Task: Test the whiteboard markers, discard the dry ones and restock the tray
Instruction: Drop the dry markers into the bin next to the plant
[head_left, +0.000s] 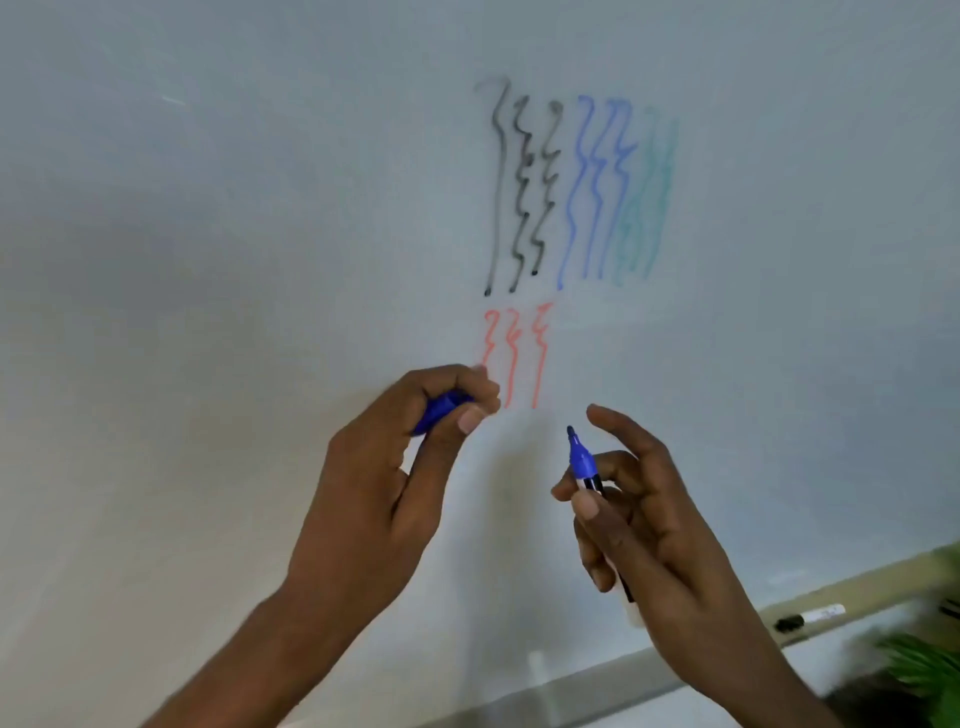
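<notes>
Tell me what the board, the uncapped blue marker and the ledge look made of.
Whiteboard: smooth, semi-gloss coated panel, likely melamine or painted steel; soft sheen, clean ink lines. Blue marker: moulded plastic, glossy blue collar, white barrel, felt-like tip. Ledge: pale, matt, straight-edged strip, possibly aluminium or plastic; too blurred to tell.

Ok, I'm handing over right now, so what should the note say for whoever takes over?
Left hand: grips the blue cap.
Right hand: pinches the uncapped blue marker, tip up, just off the whiteboard.
Done: black, blue, faint green and red test lines drawn.
Tray: one black-capped marker.
Left: test this marker, recap, sort, restock.
</notes>
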